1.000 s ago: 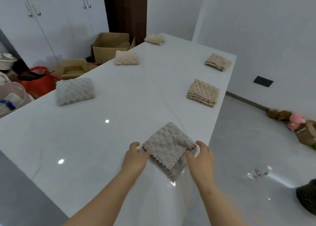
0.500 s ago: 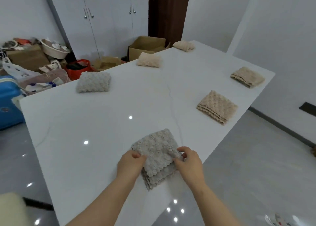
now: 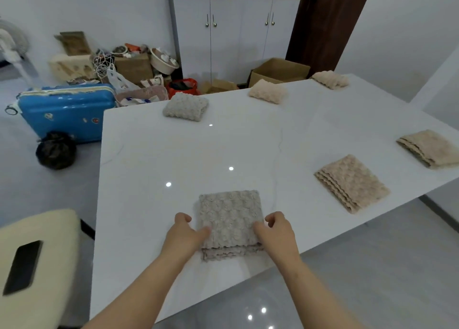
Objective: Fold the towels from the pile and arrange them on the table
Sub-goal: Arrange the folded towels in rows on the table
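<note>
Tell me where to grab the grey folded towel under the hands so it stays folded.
Probably pinch the grey folded towel by its two side edges, one hand per side, thumbs on top. Its loose scalloped layers face the near table edge, so lifting there would likely let it fan open.

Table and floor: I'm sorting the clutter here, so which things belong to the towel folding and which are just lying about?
Job: grey towel under left hand and right hand; five folded towels; table.

Lying about: blue suitcase, black bag, cardboard box, phone.
</note>
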A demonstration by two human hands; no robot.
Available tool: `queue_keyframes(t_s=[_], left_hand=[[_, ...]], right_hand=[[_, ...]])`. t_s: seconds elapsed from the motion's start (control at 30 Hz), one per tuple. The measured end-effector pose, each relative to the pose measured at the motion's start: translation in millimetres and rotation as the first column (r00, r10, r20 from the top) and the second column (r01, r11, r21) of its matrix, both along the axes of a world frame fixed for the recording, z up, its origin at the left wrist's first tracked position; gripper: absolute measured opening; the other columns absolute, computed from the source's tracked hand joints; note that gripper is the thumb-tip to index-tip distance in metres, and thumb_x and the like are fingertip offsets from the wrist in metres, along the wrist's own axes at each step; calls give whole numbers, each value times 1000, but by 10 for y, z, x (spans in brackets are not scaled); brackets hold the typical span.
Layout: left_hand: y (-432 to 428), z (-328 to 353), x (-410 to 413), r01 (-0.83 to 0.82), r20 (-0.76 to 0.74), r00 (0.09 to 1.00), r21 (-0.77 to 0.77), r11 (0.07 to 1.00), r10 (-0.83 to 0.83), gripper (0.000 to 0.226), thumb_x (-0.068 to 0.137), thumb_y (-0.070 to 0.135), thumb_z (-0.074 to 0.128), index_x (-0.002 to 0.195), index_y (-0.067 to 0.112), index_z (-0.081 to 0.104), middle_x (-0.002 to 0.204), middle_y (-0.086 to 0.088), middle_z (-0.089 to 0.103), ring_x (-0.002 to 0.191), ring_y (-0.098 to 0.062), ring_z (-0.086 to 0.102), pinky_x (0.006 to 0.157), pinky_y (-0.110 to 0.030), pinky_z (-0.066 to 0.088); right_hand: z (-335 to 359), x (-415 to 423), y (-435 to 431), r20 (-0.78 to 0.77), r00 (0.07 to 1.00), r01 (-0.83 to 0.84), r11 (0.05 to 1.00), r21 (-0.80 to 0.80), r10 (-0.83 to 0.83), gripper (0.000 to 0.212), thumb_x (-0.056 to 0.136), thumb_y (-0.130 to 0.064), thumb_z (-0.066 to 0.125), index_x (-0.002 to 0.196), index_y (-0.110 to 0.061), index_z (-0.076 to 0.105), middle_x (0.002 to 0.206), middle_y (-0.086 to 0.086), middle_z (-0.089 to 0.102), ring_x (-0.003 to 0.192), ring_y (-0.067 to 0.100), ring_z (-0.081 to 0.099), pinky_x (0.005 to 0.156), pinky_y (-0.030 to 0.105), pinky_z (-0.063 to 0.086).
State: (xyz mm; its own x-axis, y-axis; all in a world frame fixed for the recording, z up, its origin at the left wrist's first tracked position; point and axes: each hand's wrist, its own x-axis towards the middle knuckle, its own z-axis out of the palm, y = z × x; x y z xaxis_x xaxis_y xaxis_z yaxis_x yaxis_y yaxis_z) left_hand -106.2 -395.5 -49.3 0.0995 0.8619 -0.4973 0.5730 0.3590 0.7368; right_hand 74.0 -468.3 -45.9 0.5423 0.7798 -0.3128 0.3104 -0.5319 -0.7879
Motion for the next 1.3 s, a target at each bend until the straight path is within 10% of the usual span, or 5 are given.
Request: queue_keyframes(t_s=[0.4,0.63,0.83,1.03,1.3], left_hand=[[294,30,111,-21,184,982,-143,989,47,18,73,9,66,89,11,59,90,-9,63,76,-22,59,67,-31,47],[413,-20,30,95,290,956,-177,980,-40,55,79,-3,63,122,24,41,94,-1,55,77,-14,58,43,-20,49],[463,-112,-110,-58,279,957,-85,995,79,84,76,19,74,140,34,21,116,-9,54,99,-25,59,79,-33,52],[219,-190,-174,387,92,913,108,916,-397,61,71,12,74,114,42,42,124,-5,40,106,-15,51,87,-17,45],[46,-212,-206,358,70,928,95,929,-365,58,66,23,81,110,39,47,119,0,34,111,-16,46,95,-22,41]], right_hand=[[-71,69,16,-446,894,-154,962,-228,37,17,71,-22,68,79,-13,55,70,1,60,53,11,54,44,19,38],[-74,44,229,-190,978,87,996,-3,-86,63,81,-28,65,136,-21,35,123,-2,40,113,18,47,90,29,40],[-111,-95,185,-243,966,-123,985,-121,91,29,70,-23,69,96,-16,56,92,0,63,80,13,61,72,27,51],[-113,-138,120,-218,968,-141,987,-83,121,32,76,-32,69,101,-22,51,96,-6,61,87,9,60,81,30,53],[-118,-139,13,71,958,-281,959,36,278,64,76,-26,67,131,-36,36,115,-2,41,103,12,46,85,24,41]])
